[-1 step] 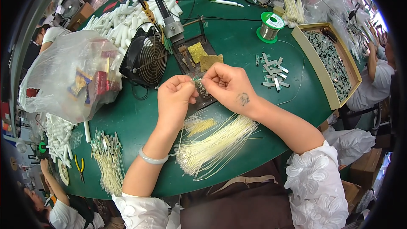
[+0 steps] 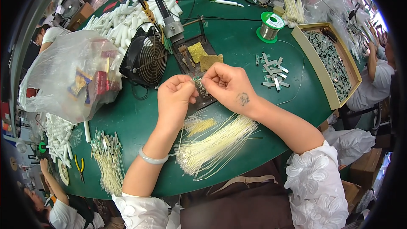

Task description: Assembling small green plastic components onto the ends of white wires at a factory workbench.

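Observation:
My left hand is closed in a pinch, with a small green circuit board just showing at its fingertips. Right beside it, my right hand also pinches; its fingertips meet the board, but what lies between them is too small to make out. Below my hands on the green table lies a bundle of thin pale-yellow wires, with a few shorter yellow wires next to it. Several loose circuit boards are heaped to the right. Behind my fingers sits a dark metal tray carrying yellow sponges.
A black fan and a clamped soldering iron stand behind my left hand. A solder spool is at the back, a cardboard box of boards on the right. Leftward are a plastic bag, wired boards and yellow-handled pliers.

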Demonstrator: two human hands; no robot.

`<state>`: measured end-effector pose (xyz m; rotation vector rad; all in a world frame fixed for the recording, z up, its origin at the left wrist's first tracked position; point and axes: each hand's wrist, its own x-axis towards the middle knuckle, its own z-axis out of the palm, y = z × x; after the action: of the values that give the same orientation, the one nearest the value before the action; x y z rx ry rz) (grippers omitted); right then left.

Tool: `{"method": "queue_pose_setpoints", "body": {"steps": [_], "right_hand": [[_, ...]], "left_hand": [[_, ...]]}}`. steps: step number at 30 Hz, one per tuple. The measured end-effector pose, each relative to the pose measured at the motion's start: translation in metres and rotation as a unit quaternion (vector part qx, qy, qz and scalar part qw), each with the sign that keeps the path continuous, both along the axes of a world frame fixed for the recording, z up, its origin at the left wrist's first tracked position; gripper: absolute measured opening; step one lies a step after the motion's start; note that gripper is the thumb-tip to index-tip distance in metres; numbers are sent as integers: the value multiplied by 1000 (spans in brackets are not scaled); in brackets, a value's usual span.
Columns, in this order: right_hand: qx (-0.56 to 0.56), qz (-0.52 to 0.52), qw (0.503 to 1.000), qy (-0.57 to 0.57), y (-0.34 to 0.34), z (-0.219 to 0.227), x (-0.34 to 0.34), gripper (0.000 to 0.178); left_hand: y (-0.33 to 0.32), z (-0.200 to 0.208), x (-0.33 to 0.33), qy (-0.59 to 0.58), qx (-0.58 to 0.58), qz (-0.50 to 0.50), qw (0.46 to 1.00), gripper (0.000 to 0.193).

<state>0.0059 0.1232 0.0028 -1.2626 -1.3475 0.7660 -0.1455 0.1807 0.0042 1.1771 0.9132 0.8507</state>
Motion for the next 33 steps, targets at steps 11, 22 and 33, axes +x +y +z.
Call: {"method": "queue_pose_setpoints", "body": {"steps": [11, 22, 33], "right_hand": [[1, -3, 1000, 19, 1, -1, -1, 8], [-22, 12, 999, 28, -2, 2, 2, 8], [-113, 94, 983, -106, -10, 10, 8, 8]], "left_hand": [[-2, 4, 4, -22, 6, 13, 1000, 4], [-2, 3, 0, -24, -8, 15, 1000, 5], [3, 11, -45, -72, -81, 56, 993, 8]]}}
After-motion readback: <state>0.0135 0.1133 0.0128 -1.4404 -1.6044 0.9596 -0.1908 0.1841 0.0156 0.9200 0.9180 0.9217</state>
